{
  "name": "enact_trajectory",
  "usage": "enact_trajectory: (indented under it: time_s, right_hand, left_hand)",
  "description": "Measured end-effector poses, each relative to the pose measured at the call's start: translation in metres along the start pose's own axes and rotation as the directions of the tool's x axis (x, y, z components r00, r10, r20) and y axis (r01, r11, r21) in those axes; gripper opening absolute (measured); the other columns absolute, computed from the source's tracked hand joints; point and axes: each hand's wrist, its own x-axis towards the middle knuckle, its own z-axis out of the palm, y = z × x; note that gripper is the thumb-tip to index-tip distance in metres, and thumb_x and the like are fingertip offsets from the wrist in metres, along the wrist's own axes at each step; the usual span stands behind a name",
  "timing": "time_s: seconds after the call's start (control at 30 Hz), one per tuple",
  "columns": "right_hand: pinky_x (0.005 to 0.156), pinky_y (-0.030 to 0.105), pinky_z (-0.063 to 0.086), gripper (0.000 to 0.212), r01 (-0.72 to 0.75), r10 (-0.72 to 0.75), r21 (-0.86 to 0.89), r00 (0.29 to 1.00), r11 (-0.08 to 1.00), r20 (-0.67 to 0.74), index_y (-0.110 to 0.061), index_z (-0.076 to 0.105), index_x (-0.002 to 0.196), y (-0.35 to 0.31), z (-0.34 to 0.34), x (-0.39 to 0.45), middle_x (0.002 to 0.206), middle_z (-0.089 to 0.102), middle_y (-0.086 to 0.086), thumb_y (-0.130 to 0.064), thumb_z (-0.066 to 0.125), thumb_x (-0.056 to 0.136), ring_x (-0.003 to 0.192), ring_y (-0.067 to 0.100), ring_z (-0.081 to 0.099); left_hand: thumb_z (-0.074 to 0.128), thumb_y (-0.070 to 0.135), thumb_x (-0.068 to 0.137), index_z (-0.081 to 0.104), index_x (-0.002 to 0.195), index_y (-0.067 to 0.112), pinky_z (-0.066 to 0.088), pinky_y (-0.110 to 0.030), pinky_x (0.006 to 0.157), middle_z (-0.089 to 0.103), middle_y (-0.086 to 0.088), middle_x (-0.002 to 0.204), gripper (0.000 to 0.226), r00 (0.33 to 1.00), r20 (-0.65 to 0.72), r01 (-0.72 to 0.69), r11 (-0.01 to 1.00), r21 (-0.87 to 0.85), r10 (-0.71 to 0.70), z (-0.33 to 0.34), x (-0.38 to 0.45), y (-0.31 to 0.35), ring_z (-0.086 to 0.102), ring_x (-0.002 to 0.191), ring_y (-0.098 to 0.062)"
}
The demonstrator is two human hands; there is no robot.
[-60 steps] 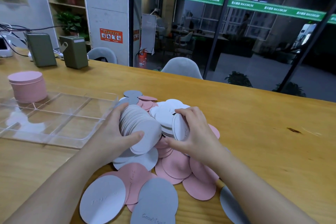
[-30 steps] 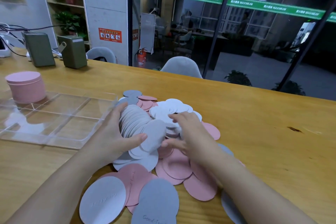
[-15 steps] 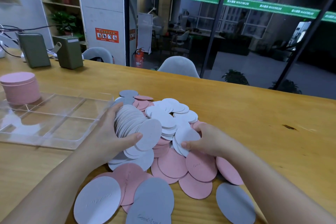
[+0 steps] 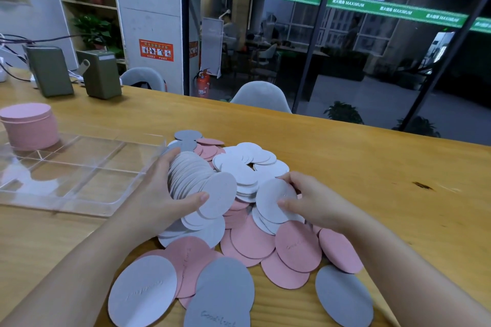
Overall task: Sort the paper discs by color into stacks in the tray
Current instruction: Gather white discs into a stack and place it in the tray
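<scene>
A heap of white, pink and grey paper discs (image 4: pixel 249 241) lies on the wooden table in front of me. My left hand (image 4: pixel 159 202) grips a thick fanned stack of white discs (image 4: pixel 202 183), thumb across its front. Just to its right, my right hand (image 4: pixel 310 202) pinches a few white discs (image 4: pixel 273 202) at the pile's right side, thumb on top. A clear plastic tray (image 4: pixel 87 202) with dividers sits to the left. A stack of pink discs (image 4: pixel 29 125) stands at the tray's far left corner.
Two olive-green boxes (image 4: pixel 101 74) with cables stand at the table's far left. Chairs and a glass wall lie beyond the far edge. Bare wood stretches to the right of the pile.
My right hand moved down and right from the pile's top and picked up a few white discs. My left hand kept its stack nearly still.
</scene>
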Motion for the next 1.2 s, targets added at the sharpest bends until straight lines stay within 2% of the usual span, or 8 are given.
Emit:
enact_trajectory:
  time_s: [0.2,0.33,0.47,0.73,0.93,1.03,1.13,1.2]
  right_hand:
    - [0.085,0.033,0.048,0.016,0.234,-0.217,0.319,0.972,0.918,-0.086,-0.018,0.059,0.099,-0.004,0.009,0.003,0.095,0.066,-0.001,-0.005,0.058,0.09,0.089,0.014,0.059]
    - [0.079,0.026,0.047,0.02,0.295,-0.268,0.382,0.956,0.876,-0.124,-0.022,0.058,0.096,-0.012,0.024,0.004,0.091,0.065,-0.01,-0.005,0.062,0.086,0.087,0.006,0.06]
    - [0.068,0.011,0.044,0.026,0.345,-0.274,0.26,0.922,0.902,-0.274,-0.027,0.054,0.087,-0.026,0.041,0.003,0.083,0.059,-0.018,-0.003,0.062,0.083,0.08,-0.006,0.055]
    - [0.071,0.027,0.052,0.023,0.38,-0.286,0.201,0.88,0.903,-0.379,-0.024,0.049,0.079,-0.039,0.07,0.004,0.09,0.059,-0.005,-0.015,0.07,0.077,0.085,0.006,0.055]
    - [0.068,0.01,0.038,0.021,0.361,-0.304,0.112,0.887,0.926,-0.347,-0.026,0.054,0.079,-0.029,0.055,0.008,0.083,0.059,-0.012,-0.029,0.075,0.076,0.081,0.002,0.053]
    - [0.072,0.005,0.036,0.022,0.255,-0.25,-0.027,0.914,0.967,-0.319,-0.025,0.059,0.097,-0.014,0.038,0.016,0.094,0.057,-0.016,-0.033,0.071,0.08,0.091,-0.002,0.052]
    - [0.085,0.019,0.036,0.053,0.076,-0.107,-0.155,0.974,0.985,-0.201,-0.022,0.053,0.123,-0.001,0.03,0.022,0.118,0.052,-0.01,-0.045,0.069,0.078,0.115,0.012,0.044]
    - [0.076,0.022,0.034,0.044,0.042,-0.071,-0.226,0.99,0.973,-0.122,-0.036,0.051,0.107,0.005,0.03,0.022,0.102,0.045,-0.017,-0.055,0.07,0.072,0.108,0.015,0.038]
  left_hand:
    - [0.071,0.056,0.054,0.016,0.147,0.037,0.027,-0.037,0.114,0.025,0.015,0.151,0.11,1.0,-0.002,-0.006,1.0,-0.001,0.006,0.001,0.0,0.0,0.028,0.137,-0.007]
    - [0.066,0.066,0.044,0.014,0.148,0.038,0.024,-0.033,0.115,0.02,0.02,0.152,0.119,1.0,0.006,-0.006,1.0,-0.029,0.006,0.001,-0.001,0.0,0.023,0.139,-0.002]
    - [0.066,0.069,0.044,0.013,0.148,0.038,0.024,-0.035,0.116,0.021,0.018,0.153,0.12,1.0,0.013,-0.011,1.0,-0.029,0.012,0.0,0.0,0.0,0.023,0.139,-0.002]
    - [0.065,0.088,0.02,0.013,0.148,0.034,0.024,-0.034,0.115,0.021,0.016,0.153,0.149,1.0,0.022,-0.004,1.0,-0.005,0.004,-0.001,0.002,0.001,0.023,0.139,-0.003]
    - [0.072,0.065,0.038,0.016,0.147,0.037,0.028,-0.034,0.113,0.023,0.021,0.149,0.126,1.0,0.011,-0.024,1.0,-0.009,0.024,0.0,0.001,-0.001,0.028,0.136,-0.004]
    - [0.07,0.064,0.038,0.016,0.147,0.036,0.028,-0.029,0.108,0.024,0.024,0.144,0.125,1.0,0.003,-0.024,1.0,-0.011,0.024,0.001,0.001,0.0,0.028,0.135,-0.003]
    - [0.068,0.063,0.038,0.016,0.147,0.036,0.029,-0.027,0.105,0.026,0.019,0.147,0.124,1.0,0.001,-0.027,1.0,-0.009,0.027,0.002,0.0,0.001,0.03,0.134,-0.005]
    - [0.067,0.064,0.038,0.017,0.146,0.036,0.03,-0.026,0.103,0.027,0.016,0.148,0.123,1.0,-0.006,-0.027,1.0,0.0,0.027,0.003,0.0,0.001,0.032,0.133,-0.006]
